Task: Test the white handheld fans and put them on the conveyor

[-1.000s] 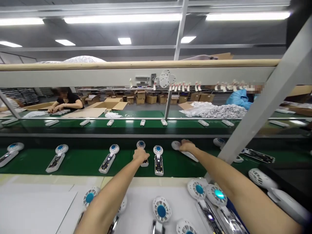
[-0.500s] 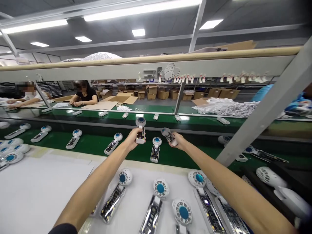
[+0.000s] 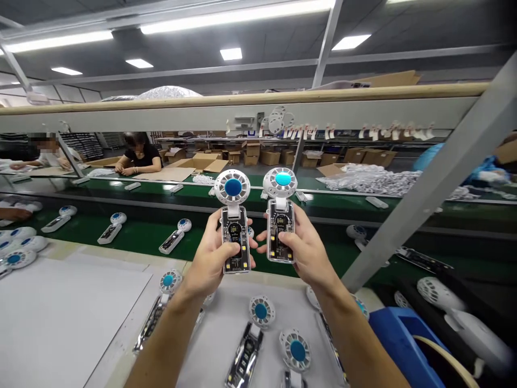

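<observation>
My left hand is closed around a small handheld fan with a round white head, blue centre and clear-fronted body showing a circuit board. A matching fan is in my right hand. Both fans are upright side by side, a small gap apart, circuit boards facing me. My left thumb presses on the lower body of one, my right thumb on the middle of the other. Below my hands, similar fans lie on the white worktop, some partly hidden by my forearms.
Beyond the worktop runs a green conveyor belt carrying more fans. A slanted metal post and a blue bin stand on the right. Across the line sits a co-worker. More fans lie at the left edge.
Both hands have drawn back from over the belt toward me, raising the two fans upright and side by side. The fans on the belt appear further left. A blue bin now shows at lower right.
</observation>
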Action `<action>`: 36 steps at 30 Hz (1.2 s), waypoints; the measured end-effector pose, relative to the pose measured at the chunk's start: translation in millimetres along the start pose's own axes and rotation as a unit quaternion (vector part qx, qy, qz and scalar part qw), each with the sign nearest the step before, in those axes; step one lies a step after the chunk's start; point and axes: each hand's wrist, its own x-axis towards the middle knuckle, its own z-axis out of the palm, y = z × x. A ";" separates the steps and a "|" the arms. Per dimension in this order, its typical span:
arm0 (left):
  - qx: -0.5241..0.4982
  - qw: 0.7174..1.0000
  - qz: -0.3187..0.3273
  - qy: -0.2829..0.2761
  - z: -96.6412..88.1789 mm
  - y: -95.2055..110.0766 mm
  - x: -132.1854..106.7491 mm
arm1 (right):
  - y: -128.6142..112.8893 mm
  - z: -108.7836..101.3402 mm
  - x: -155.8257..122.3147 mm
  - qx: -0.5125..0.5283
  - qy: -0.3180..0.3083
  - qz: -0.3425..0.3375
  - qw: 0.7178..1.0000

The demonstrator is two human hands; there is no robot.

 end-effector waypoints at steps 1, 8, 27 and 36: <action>-0.002 1.000 -0.001 -0.004 0.7 -1.9 0.2 | 0.2 -0.6 -3.9 0.001 0.000 -0.003 1.000; -0.001 1.000 -0.004 -0.002 -0.9 -18.9 9.2 | 8.3 -7.8 -17.1 0.022 -0.003 0.022 1.000; 0.001 0.999 0.009 -0.045 -8.3 -31.2 16.2 | 14.0 -12.7 -11.5 -0.002 -0.020 0.016 1.000; -0.016 0.999 0.004 -0.032 -6.4 -26.0 19.8 | 7.8 -13.2 -14.1 -0.009 0.003 0.042 0.999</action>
